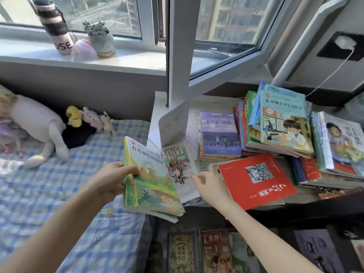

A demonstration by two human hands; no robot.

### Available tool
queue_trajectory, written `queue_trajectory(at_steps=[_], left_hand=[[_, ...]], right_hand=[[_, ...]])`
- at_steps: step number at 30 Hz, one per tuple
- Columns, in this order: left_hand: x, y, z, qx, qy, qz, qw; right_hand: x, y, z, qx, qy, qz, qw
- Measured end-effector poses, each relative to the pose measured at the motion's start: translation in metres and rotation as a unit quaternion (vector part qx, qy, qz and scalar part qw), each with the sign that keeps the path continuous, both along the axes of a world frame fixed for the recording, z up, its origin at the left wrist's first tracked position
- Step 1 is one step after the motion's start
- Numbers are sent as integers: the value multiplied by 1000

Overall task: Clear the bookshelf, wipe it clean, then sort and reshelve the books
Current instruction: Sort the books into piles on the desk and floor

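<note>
At the window corner, items were logged largest first.

1. Bed, blue checked sheet, stood left of the desk.
2. Desk top carried the cleared books. A leaning pile stood at the right, a purple-covered book lay flat, and a red book overhung the near edge.
3. Stack of green picture books was held tilted over the gap between bed and desk. The left hand gripped its spine side, thumb on the front cover.
4. Tree-cover paperback lay flat on the desk, partly hidden behind that stack.
5. Right hand had loosely curled fingers, their tips at the paperback's right edge. Whether a pinch had closed could not be told.

Handling note, as judgement: the step looked like gathering matching titles. The paperback wanted lifting by its free edge and squaring spine-to-spine with the held stack. The left grip needed firmness, since the lower corners fanned. The red book wanted leaving undisturbed.
</note>
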State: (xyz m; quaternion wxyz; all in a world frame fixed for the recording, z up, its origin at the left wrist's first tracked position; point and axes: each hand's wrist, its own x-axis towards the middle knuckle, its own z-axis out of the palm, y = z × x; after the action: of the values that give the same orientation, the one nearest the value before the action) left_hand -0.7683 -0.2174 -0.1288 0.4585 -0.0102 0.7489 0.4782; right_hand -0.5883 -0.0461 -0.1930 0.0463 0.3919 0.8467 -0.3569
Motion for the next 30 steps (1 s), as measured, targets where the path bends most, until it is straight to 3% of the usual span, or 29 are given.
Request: queue_trajectory(at_steps=[3,7,10,14,17,19,24,26,28,30], left_hand=[[11,12,-1,33,-39,-24,998],[20,22,-2,96,-103,-56,988],[22,24,-8,145,-154,-90,973],[28,25,-28,152,-221,-108,957],[22,36,-72,16,-59,-127,990],[18,46,-107,-92,74,-97,988],[33,76,-152,-187,140,-106,967],[35,83,-154,-253,215,-88,939],[28,92,-144,-229,308,-45,923],[9,106,-131,-108,347,-6,931]], right_hand=[[6,-7,7,-181,31,-69,981],[10,-19,15,-475,88,-159,861],[21,-15,16,-545,171,-230,788],[40,-4,22,-446,229,-285,817],[55,11,26,-330,242,-294,864],[66,19,32,-251,235,-275,898],[85,32,40,-172,239,-258,920],[90,32,41,-164,236,-252,924],[92,30,40,-161,235,-257,923],[92,31,39,-170,240,-269,917]])
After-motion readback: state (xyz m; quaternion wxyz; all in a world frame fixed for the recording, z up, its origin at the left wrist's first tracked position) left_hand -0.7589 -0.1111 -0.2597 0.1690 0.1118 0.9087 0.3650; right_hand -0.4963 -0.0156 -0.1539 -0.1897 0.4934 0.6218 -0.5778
